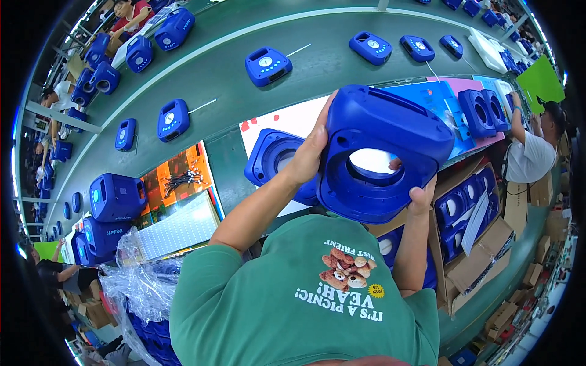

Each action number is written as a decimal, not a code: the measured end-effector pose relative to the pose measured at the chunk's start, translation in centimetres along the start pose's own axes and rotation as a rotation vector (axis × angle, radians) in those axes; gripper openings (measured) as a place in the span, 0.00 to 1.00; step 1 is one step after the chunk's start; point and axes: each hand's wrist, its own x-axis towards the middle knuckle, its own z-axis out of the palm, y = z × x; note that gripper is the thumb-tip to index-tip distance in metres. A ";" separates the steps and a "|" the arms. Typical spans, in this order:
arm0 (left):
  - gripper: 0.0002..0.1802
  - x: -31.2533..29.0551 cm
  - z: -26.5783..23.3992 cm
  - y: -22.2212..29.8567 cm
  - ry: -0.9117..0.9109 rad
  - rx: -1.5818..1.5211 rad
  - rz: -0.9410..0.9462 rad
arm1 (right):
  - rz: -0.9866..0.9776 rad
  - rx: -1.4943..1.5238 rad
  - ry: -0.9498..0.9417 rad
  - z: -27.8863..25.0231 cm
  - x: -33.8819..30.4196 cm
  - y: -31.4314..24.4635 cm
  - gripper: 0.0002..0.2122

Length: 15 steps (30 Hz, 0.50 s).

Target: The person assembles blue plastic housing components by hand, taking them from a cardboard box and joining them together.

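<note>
A blue plastic speaker housing [390,122] is held up in front of me, tilted, with its big round opening facing me. My left hand [310,151] grips its left side, the fingers partly hidden by the shell. At the lower right edge, my right hand [421,198] holds it with the thumb in sight; a fingertip shows through the round opening. Behind my left wrist, a second blue housing [259,157] lies on a white sheet [249,134] on the bench, partly covered by my arm and the held one.
Blue speakers with round dials [267,66] are spread along the green conveyor [220,73]. To the left are stacked speakers [116,198], a bundle of cables [185,178] and clear plastic wrap [137,280]. An open carton [482,262] of blue housings is at right, near a co-worker [531,155].
</note>
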 end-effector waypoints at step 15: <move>0.49 4.4 -0.5 1.7 -0.059 -0.031 0.167 | 0.252 0.078 -0.069 0.2 0.8 -3.2 0.41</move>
